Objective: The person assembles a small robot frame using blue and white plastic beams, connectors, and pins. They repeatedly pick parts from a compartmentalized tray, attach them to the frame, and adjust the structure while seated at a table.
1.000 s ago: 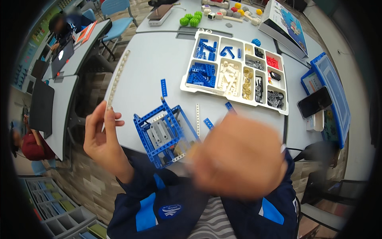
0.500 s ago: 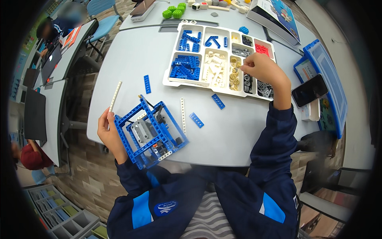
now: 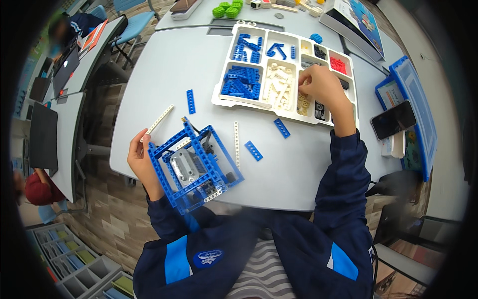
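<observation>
My left hand [image 3: 141,155] pinches one end of a white beam with holes [image 3: 160,119], whose free end slants up to the right. Right beside that hand stands a blue building-brick frame [image 3: 188,142] with a grey motor-like block [image 3: 185,166] and dark parts inside; whether the hand also touches the frame I cannot tell. Over the white sorting tray [image 3: 221,98], my right hand [image 3: 322,85] reaches in with closed fingers at the compartment of tan gears [image 3: 303,105]. What its fingertips hold, if anything, is hidden.
Loose blue plates [image 3: 191,101] and another white beam [image 3: 237,144] lie on the grey table. Beyond the tray are green bricks [image 3: 227,10] and a box [image 3: 351,27]. A black phone [image 3: 393,120] leans by a blue-rimmed bin [image 3: 417,109] at right.
The white beam in my left hand has tilted over to the right. My right hand has shifted slightly left across the tray, its fingers lower into the gear compartment. The whole view has shifted a little.
</observation>
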Demonstrator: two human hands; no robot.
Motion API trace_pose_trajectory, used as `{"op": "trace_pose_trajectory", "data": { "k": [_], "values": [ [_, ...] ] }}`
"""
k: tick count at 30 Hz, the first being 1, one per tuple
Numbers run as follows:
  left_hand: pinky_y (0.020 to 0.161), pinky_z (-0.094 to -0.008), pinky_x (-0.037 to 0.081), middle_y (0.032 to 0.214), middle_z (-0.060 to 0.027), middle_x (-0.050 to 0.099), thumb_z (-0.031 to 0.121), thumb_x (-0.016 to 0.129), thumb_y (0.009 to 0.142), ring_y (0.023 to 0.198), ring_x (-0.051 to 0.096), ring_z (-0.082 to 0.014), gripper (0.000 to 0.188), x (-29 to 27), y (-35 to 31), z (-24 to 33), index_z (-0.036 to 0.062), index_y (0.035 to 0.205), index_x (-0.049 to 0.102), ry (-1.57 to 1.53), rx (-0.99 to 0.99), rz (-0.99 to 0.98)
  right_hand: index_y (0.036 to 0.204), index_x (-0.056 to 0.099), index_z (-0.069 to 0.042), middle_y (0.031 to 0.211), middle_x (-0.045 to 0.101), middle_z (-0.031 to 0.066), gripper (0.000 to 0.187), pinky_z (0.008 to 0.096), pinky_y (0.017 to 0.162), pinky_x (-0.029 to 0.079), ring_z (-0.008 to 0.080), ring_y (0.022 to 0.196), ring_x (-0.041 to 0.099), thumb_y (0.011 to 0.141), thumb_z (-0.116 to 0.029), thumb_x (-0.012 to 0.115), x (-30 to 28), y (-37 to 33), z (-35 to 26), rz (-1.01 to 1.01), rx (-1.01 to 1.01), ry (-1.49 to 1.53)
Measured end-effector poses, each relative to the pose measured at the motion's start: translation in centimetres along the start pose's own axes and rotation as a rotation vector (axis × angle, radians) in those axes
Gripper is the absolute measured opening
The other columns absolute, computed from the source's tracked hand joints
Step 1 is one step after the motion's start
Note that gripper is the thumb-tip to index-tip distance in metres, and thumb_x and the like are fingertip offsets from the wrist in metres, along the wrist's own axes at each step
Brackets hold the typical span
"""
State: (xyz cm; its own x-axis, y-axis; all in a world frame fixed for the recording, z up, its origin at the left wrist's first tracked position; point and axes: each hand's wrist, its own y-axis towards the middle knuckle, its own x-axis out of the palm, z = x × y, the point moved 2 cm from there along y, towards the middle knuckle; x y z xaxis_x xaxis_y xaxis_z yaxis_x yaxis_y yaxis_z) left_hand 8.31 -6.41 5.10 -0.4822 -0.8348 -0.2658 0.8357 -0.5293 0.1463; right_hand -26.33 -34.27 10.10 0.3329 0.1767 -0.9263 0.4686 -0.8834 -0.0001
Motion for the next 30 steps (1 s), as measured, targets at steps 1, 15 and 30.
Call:
{"op": "trace_pose_trajectory", "data": {
  "k": [1,15,30],
  "values": [
    [0.067,-0.0217,0.045,0.086,-0.0044,0.065,0.016,0.063,0.100,0.073,0.057,-0.0075,0.023,0.0,0.0,-0.3,-0.0027,0.113,0.069,-0.045,-0.012,0.004,0.086,0.077,-0.003,0.072,0.071,0.0131,0.017,0.0337,0.064,0.054,0.0264,0.066,0.070,0.071,-0.010,0.076,0.2,0.0,-0.1,0.046,-0.009,-0.016],
    [0.059,-0.0221,0.047,0.098,-0.0060,0.065,0.007,0.066,0.093,0.079,0.059,-0.0112,0.017,-0.3,0.1,-0.8,0.0011,0.107,0.073,-0.036,0.083,-0.058,0.082,0.075,-0.004,0.085,0.072,0.0199,0.012,0.0436,0.078,0.056,0.0374,0.084,0.070,0.073,-0.005,0.067,1.5,0.0,-0.5,0.106,0.040,-0.178],
    [0.061,-0.0257,0.049,0.105,-0.0093,0.067,0.000,0.066,0.087,0.090,0.062,-0.0196,0.020,-0.3,-0.2,-0.5,0.0019,0.106,0.071,0.177,0.258,-0.002,0.086,0.065,0.000,0.085,0.067,0.0134,0.009,0.0371,0.072,0.051,0.0272,0.076,0.064,0.077,-0.002,0.067,-1.6,-1.6,-2.1,0.226,-0.154,-0.025]
  ]
}}
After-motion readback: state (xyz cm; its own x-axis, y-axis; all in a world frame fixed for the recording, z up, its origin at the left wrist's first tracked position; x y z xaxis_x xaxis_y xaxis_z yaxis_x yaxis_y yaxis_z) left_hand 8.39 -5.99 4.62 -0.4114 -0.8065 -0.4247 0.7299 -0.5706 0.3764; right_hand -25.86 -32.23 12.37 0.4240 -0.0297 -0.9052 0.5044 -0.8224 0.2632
